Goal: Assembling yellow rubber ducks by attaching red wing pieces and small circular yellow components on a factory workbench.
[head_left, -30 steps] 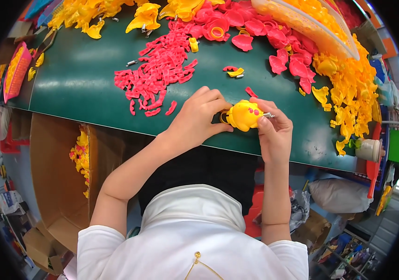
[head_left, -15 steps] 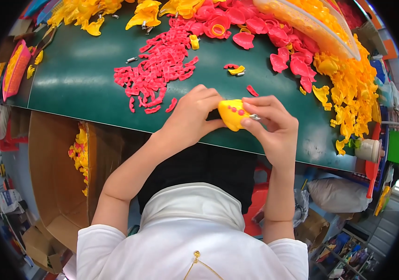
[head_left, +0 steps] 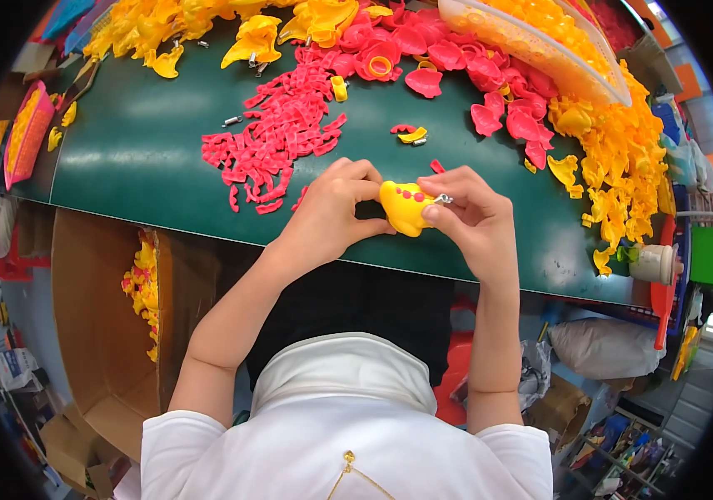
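Between both hands, over the table's near edge, is a rounded yellow plastic toy part point(head_left: 404, 218) with a row of small red pieces across its upper side. My left hand point(head_left: 334, 208) grips its left end between thumb and fingers. The thumb and fingers of my right hand point(head_left: 475, 218) close on its right end, where a small silvery metal spring point(head_left: 443, 199) sticks out at the fingertips. Just beyond the right fingers lies a red strip point(head_left: 437, 166). Past the left hand spreads a pile of short curved red strips point(head_left: 277, 137).
Red plastic shells point(head_left: 486, 71) cover the far side, below a clear basket point(head_left: 531, 46) of yellow parts. Yellow pieces point(head_left: 623, 179) heap along the right edge. An open cardboard box point(head_left: 94, 292) holding yellow and red pieces stands below the table at left. A white cup point(head_left: 653, 263) sits at the right corner.
Both hands have shifted slightly left with the yellow toy part, which is turned a little. The whole view has also moved slightly. Both hands keep their grip.
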### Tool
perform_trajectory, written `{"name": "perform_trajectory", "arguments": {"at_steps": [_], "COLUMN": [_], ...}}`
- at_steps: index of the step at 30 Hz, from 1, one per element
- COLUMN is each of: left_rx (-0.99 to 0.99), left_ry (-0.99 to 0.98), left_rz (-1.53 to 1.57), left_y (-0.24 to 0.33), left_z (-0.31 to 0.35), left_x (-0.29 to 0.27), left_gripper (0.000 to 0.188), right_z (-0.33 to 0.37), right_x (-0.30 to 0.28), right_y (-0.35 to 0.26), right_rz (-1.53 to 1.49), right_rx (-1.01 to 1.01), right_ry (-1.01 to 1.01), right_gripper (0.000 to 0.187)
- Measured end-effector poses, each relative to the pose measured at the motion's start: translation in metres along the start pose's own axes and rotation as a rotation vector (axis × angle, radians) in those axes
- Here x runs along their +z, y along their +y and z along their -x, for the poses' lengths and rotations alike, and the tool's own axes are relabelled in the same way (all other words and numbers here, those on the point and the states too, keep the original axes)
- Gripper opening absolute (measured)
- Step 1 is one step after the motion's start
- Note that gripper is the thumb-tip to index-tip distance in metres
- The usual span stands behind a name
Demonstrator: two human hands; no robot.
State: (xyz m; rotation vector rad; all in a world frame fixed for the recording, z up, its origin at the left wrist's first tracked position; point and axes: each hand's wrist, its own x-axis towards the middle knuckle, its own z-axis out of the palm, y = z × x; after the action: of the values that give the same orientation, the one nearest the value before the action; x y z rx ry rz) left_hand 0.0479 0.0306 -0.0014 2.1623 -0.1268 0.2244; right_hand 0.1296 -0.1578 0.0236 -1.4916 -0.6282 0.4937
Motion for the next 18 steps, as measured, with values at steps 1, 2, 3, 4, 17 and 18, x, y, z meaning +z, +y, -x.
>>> {"name": "perform_trajectory", "arguments": {"at_steps": [1, 2, 3, 4, 17, 18], "left_rx": [0.002, -0.003, -0.007, -0.004, -0.139, -0.143], "left_ry": [-0.001, 0.002, 0.004, 0.002, 0.064, 0.064], "left_rz": [0.003, 0.002, 0.0, 0.0, -0.013, -0.013], "left_y": [0.0, 0.0, 0.0, 0.0, 0.009, 0.009], "left_z": [-0.001, -0.001, -0.002, -0.001, 0.004, 0.004], "left_x": [0.001, 0.001, 0.002, 0.0, 0.009, 0.008], "left_gripper": [0.03, 0.029, 0.029, 0.029, 0.028, 0.028], "right_z": [0.003, 0.005, 0.006, 0.007, 0.005, 0.012], "right_x": [-0.001, -0.001, 0.001, 0.004, -0.003, 0.001], "right_y": [0.003, 0.004, 0.004, 0.005, 0.0, 0.001], "right_rz": [0.009, 0.012, 0.002, -0.011, 0.007, -0.043], "right_rx": [-0.035, -0.035, -0.069, -0.103, 0.036, 0.046], "right_ry": [0.01, 0.014, -0.008, -0.03, -0.141, -0.093], "right_gripper": [0.021, 0.021, 0.021, 0.021, 0.021, 0.022]}}
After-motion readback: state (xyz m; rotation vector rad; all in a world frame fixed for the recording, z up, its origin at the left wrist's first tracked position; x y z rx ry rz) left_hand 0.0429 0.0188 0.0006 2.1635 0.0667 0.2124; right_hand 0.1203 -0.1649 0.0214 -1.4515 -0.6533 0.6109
